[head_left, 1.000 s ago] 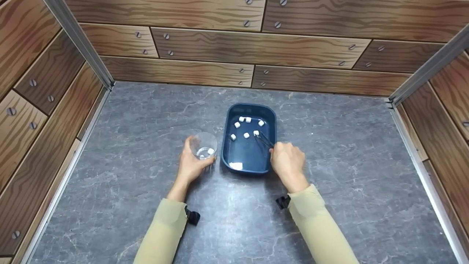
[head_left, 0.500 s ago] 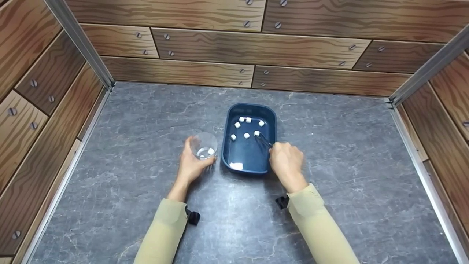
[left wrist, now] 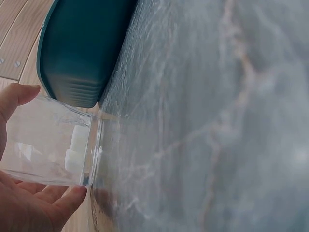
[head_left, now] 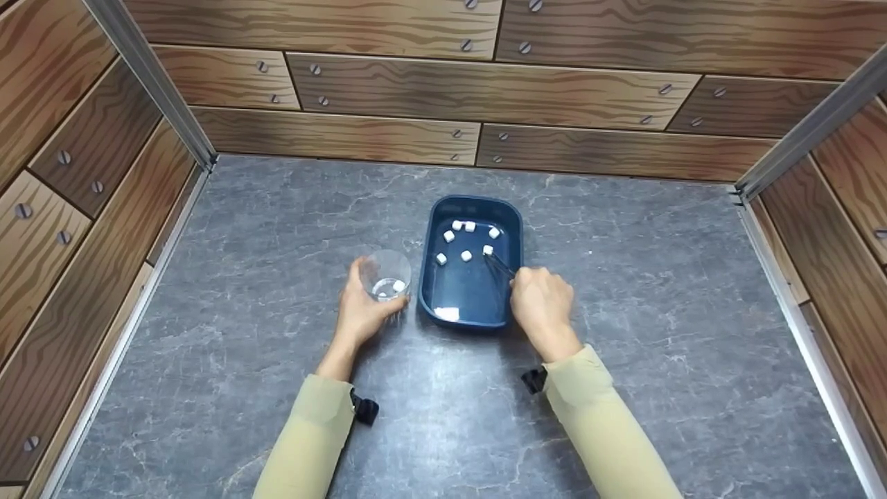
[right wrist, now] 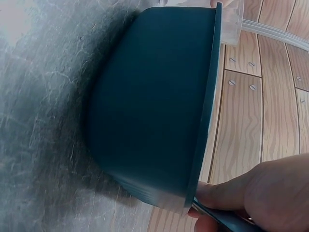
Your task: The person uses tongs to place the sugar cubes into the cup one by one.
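My left hand (head_left: 360, 313) grips a clear cup (head_left: 385, 267), thumb on one side and fingers on the other. Small white cubes (left wrist: 75, 161) lie at the cup's bottom, and the left wrist view shows two. Right of the cup sits a deep blue tub (head_left: 463, 291) holding several more white cubes (head_left: 466, 256). Dark tweezers (head_left: 500, 263) are held in my right hand (head_left: 542, 305) at the tub's right rim. Their tips are at one white cube (head_left: 488, 250); whether they pinch it is too small to tell. The right wrist view hides the tips behind the tub wall.
Grey marbled tabletop (head_left: 658, 291) surrounds the tub and cup. Wood-patterned panels (head_left: 388, 83) rise at the back and both sides, with metal strips (head_left: 156, 83) at the corners. A black wrist camera (head_left: 364, 409) sits at the left cuff.
The cube at the tweezers' tips has shifted slightly to the right. My right hand has moved a little left. My left hand and the cup stay in place.
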A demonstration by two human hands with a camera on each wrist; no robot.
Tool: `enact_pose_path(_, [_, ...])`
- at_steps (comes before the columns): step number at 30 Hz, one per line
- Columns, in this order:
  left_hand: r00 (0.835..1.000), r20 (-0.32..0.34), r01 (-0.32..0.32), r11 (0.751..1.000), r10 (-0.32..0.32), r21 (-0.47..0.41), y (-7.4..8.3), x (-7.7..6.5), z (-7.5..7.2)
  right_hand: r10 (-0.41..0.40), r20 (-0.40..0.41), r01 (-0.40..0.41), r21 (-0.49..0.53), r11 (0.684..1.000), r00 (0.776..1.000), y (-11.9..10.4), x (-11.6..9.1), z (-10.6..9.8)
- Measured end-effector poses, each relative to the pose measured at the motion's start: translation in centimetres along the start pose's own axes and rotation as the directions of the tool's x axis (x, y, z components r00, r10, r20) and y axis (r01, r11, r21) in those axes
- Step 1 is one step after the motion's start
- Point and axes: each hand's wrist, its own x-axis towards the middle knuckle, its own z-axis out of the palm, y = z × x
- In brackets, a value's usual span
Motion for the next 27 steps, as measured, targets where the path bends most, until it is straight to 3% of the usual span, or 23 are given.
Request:
enact_pose_path(15, [1.0, -0.001, -0.006, 1.0, 0.006, -0.008, -0.1, 0.1, 0.0, 0.009, 0.038, -0.009, -0.003, 1.0, 0.999, 0.0, 0.1, -0.1])
enact_pose_path(27, [1.0, -0.011, -0.012, 1.0, 0.012, -0.001, 0.0, 0.0, 0.0, 0.0, 0.071, 0.004, -0.043, 0.999, 0.997, -0.2, 1.5, -0.5])
